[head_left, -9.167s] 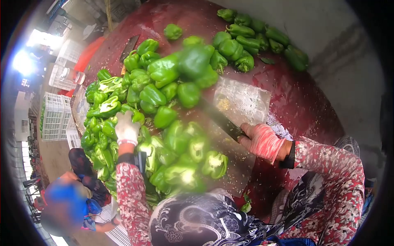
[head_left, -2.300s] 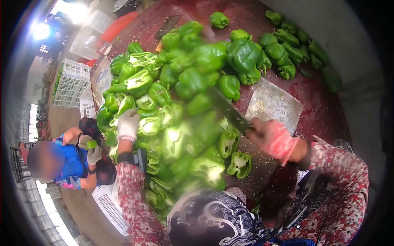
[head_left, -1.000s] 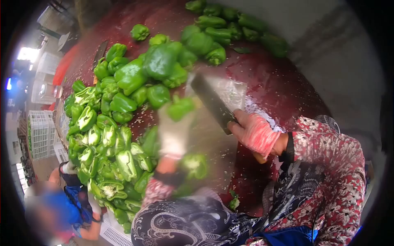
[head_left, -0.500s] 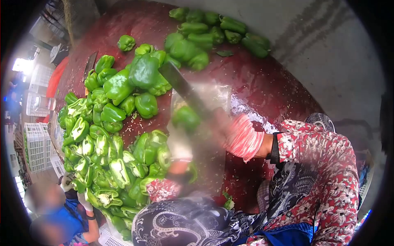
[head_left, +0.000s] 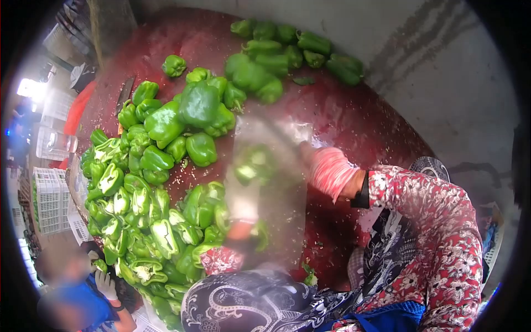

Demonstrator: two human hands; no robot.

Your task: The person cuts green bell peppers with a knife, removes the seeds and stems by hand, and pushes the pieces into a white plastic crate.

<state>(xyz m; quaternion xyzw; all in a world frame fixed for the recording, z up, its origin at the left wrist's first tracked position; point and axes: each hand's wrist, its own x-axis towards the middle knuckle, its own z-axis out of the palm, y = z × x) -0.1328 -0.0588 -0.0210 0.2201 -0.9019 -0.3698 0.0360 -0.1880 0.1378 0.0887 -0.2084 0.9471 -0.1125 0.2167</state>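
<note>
My right hand [head_left: 326, 172] clasps the blurred knife [head_left: 281, 130]; I can't tell the left hand's [head_left: 242, 203] grip; if loose, the pepper [head_left: 254, 165] could roll toward the surface's [head_left: 359, 124] near edge, causing a miscut.

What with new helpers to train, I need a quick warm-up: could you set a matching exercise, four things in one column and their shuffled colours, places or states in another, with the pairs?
Things
1. Table
2. Crate stack
3. Lone pepper
4. Cut peppers

Descriptions
A. Pale insides showing
B. White, at the picture's left
C. Dark red, strewn with small bits
D. Green, apart from its neighbours

Pairs: 1-C, 2-B, 3-D, 4-A.
</note>
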